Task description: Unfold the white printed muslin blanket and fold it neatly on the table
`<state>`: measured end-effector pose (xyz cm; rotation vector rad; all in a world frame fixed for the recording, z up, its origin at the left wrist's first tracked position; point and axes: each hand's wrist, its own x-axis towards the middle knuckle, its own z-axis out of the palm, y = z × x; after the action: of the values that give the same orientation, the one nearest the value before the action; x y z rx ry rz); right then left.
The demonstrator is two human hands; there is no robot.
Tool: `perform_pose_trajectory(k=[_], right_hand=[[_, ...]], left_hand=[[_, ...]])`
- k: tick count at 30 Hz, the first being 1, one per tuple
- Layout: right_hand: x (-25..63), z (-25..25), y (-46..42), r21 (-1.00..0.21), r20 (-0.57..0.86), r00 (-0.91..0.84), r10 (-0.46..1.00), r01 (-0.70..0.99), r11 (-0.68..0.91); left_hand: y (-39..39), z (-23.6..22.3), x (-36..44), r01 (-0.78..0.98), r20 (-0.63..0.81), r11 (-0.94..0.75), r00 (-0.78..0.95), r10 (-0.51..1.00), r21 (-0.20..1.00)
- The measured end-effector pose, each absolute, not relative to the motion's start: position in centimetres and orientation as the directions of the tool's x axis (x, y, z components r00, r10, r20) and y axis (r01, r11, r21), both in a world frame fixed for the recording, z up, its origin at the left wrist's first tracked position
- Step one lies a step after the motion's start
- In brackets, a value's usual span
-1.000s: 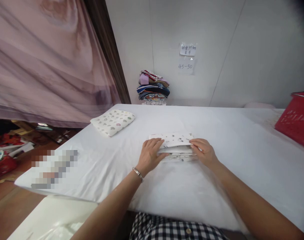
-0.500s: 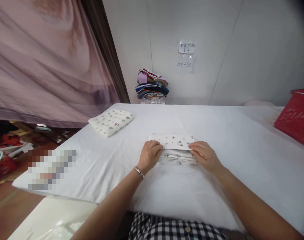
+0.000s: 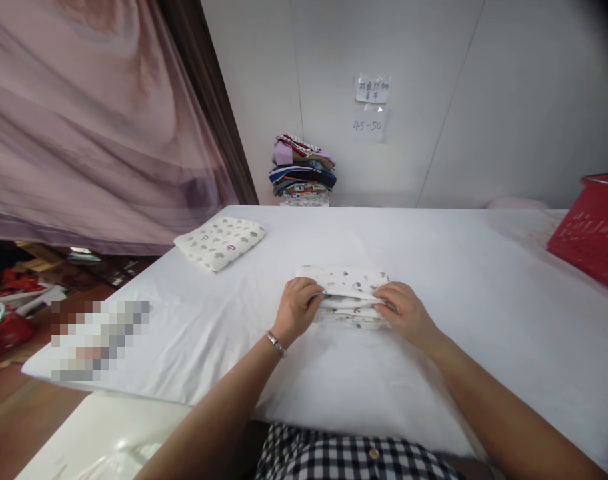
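Observation:
A folded white cloth (image 3: 347, 279) with small grey prints lies on the white-covered table (image 3: 449, 287) in front of me. My left hand (image 3: 300, 305) pinches the near left edge of its upper layer. At the near right edge my right hand (image 3: 403, 308) pinches it between thumb and fingers. The edge is lifted a little, and several folded layers show under it. Whether these layers all belong to one cloth I cannot tell. A second folded printed cloth (image 3: 221, 243) lies apart, toward the far left of the table.
A stack of folded fabrics (image 3: 303, 168) stands beyond the far table edge, against the wall. At the right is a red basket (image 3: 591, 233). A pink curtain (image 3: 94, 120) hangs at the left. A pixelated patch hides something on the table's left corner.
The cloth's near edge, flat before, now bends and sags between my hands. My right hand has shifted slightly left, and more of the layers underneath shows.

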<state>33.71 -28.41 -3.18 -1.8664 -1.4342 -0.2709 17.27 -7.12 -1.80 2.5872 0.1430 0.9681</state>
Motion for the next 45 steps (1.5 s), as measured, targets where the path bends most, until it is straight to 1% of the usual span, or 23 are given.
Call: perform_pose_trajectory(k=[3, 7, 10, 14, 17, 20, 22, 26, 28, 32, 36, 45], right_hand=[[33.4, -2.8, -28.4, -0.386, 0.569, 0.310, 0.762, 0.918, -0.086], [32.5, -2.4, -27.8, -0.319, 0.618, 0.253, 0.744, 0.946, -0.056], [31.8, -2.4, -26.9, -0.325, 0.634, 0.237, 0.736, 0.945, -0.024], [31.4, -2.7, -25.9, -0.343, 0.636, 0.290, 0.715, 0.936, -0.075], [31.5, -2.9, -25.8, -0.312, 0.671, 0.285, 0.684, 0.946, -0.088], [31.5, -3.0, -26.1, -0.263, 0.695, 0.245, 0.676, 0.962, -0.078], [31.4, -3.2, -26.3, -0.253, 0.686, 0.216, 0.695, 0.966, -0.050], [31.1, -3.4, -26.5, -0.300, 0.694, 0.224, 0.684, 0.954, -0.007], [30.9, -3.3, -26.5, -0.313, 0.675, 0.222, 0.704, 0.950, 0.001], [31.0, -3.1, -26.7, -0.323, 0.599, 0.187, 0.779, 0.946, 0.021], [31.3, -3.0, -26.9, -0.329, 0.586, 0.183, 0.790, 0.944, 0.026], [31.5, -2.6, -26.6, -0.368, 0.535, 0.254, 0.806, 0.929, -0.049]], left_hand=[[-7.2, -1.8, 17.2, -0.064, 0.609, -0.952, 0.781, 0.140, 0.300], [-7.3, -2.1, 17.4, -0.082, 0.628, -0.954, 0.768, 0.125, 0.290], [-7.5, -2.4, 17.6, -0.097, 0.653, -0.953, 0.748, 0.121, 0.288], [-7.6, -2.8, 17.6, -0.124, 0.681, -0.957, 0.726, 0.092, 0.262], [-7.5, -3.4, 17.4, -0.131, 0.710, -0.966, 0.701, 0.069, 0.223], [-7.3, -4.0, 17.3, -0.125, 0.705, -0.976, 0.708, 0.039, 0.180], [-7.2, -4.3, 17.2, -0.130, 0.697, -0.974, 0.717, 0.036, 0.184], [-7.4, -4.3, 16.9, -0.166, 0.703, -0.952, 0.709, 0.066, 0.257], [-7.5, -4.1, 16.8, -0.176, 0.699, -0.945, 0.711, 0.072, 0.277], [-7.3, -3.5, 16.5, -0.197, 0.637, -0.935, 0.770, 0.040, 0.296], [-6.8, -2.8, 16.5, -0.190, 0.551, -0.932, 0.834, 0.013, 0.310], [-6.1, -0.6, 18.1, -0.143, 0.349, -0.956, 0.936, -0.047, 0.256]])
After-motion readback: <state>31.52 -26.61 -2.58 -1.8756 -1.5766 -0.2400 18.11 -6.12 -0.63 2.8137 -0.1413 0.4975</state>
